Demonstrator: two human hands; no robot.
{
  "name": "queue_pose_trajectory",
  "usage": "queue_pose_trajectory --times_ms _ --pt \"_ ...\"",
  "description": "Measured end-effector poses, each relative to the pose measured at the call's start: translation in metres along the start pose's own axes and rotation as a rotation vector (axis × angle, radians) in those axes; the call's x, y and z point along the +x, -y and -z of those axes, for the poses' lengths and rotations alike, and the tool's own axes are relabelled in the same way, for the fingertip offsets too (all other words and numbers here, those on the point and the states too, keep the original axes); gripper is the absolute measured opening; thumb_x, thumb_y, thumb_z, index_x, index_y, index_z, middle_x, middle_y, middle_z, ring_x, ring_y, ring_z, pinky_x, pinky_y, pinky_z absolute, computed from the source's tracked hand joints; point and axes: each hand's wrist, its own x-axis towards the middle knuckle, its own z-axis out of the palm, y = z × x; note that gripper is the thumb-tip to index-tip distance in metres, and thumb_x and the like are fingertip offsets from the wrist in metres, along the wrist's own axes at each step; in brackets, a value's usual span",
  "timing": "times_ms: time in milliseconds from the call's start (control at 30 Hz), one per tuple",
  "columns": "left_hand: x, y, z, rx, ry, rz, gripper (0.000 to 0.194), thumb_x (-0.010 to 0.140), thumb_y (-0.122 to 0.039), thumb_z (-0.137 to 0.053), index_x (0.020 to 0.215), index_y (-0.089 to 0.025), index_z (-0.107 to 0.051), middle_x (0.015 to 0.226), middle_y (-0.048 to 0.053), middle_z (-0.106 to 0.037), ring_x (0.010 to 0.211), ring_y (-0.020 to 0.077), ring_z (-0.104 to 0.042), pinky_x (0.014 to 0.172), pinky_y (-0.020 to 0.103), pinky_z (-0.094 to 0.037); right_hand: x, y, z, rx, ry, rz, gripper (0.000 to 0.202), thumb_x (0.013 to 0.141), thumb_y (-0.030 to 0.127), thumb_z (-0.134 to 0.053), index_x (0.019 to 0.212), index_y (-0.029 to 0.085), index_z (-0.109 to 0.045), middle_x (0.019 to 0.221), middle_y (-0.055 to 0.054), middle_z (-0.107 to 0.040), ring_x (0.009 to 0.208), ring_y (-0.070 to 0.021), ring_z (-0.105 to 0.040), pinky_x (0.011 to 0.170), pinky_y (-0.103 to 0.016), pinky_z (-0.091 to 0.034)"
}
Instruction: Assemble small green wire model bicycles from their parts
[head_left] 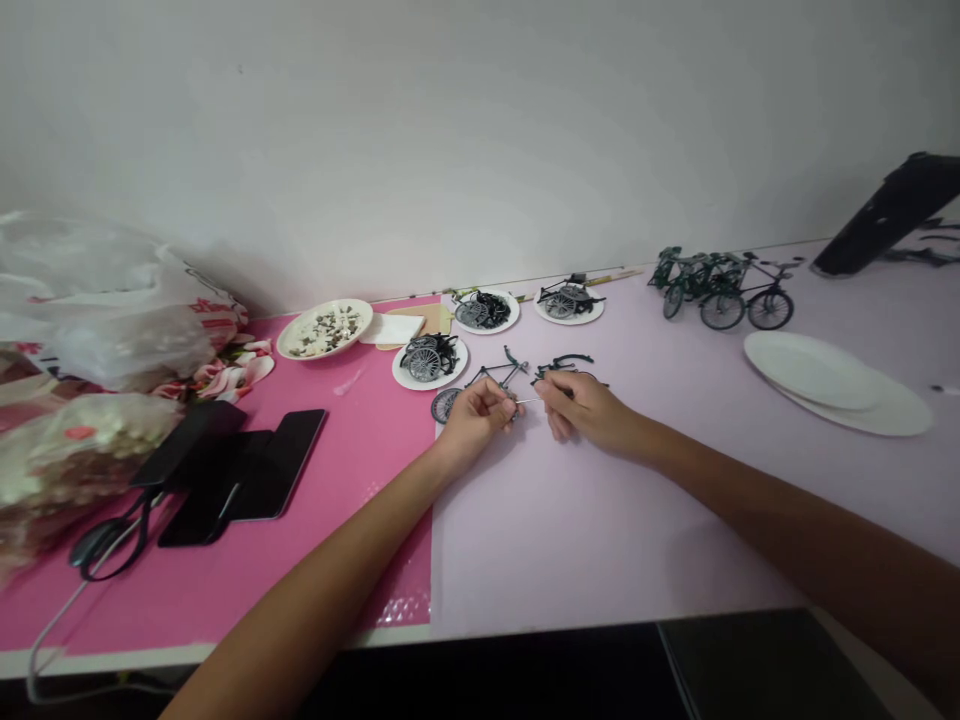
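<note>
At your far left, plastic bags (97,300) bulge beside a flowered cloth (236,368). Nearer you on the pink cover (337,460) are a black box (187,445), a cable (56,615) and two phones (281,465), one partly over the other. Next comes a pale bowl (365,320) of small bits, with a white paper (394,328) just beside it.

A plate of wheels (400,374) is next, and nearer you a toy bicycle (444,405) lies on the table, just beyond your left hand (478,415), which partly hides it. That hand's thumb and fingertips are drawn together; you cannot tell what, if anything, they grip. Behind it sits a plate of black parts (512,318).

A thin metal rod (529,401) spans the gap between your hands, pinched in the fingers of your right hand (577,405). Just past that hand lie dark green parts (553,372), with a plate of grey wheels (568,320) farther back. Farther right, several toy bicycles stand in a cluster (705,285) near the wall, two white plates (892,405) overlap nearer you, and a black stand (862,235) leans at the edge.
</note>
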Motion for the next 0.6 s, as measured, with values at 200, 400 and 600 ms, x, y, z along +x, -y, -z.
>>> queue_pose_trajectory --times_ms 200,400,600 --pt "-0.0007 -0.0012 -0.0019 0.020 0.026 0.012 0.055 0.067 -0.052 -0.094 0.078 -0.018 -0.053 0.076 0.002 -0.069 0.061 0.0102 -0.060 0.054 0.022 -0.044 -0.0007 0.0017 0.0053 0.104 0.015 -0.079 0.035 0.105 0.052 -0.053 0.085 0.025 -0.048 0.060 0.004 -0.061 0.062 -0.0168 -0.062 0.059 -0.029 -0.041" --pt "-0.0003 -0.0001 -0.0005 0.009 0.032 0.031 0.053 0.069 -0.051 -0.093 0.080 -0.018 -0.053 0.077 0.003 -0.071 0.059 0.0090 -0.056 0.056 0.022 -0.042 -0.0008 -0.0025 0.0082 0.072 0.013 -0.058 0.033 0.102 0.054 -0.058 0.089 0.024 -0.051 0.070 0.002 -0.064 0.069 -0.0174 -0.063 0.061 -0.030 -0.044" --pt "-0.0017 -0.0051 -0.0005 -0.035 0.004 0.072 0.051 0.068 -0.048 -0.094 0.077 -0.016 -0.056 0.078 0.004 -0.072 0.057 0.0069 -0.054 0.061 0.023 -0.041 -0.0010 -0.0001 0.0095 -0.064 -0.050 -0.001 0.033 0.102 0.056 -0.056 0.093 0.024 -0.056 0.080 0.000 -0.066 0.069 -0.0162 -0.058 0.065 -0.032 -0.044"
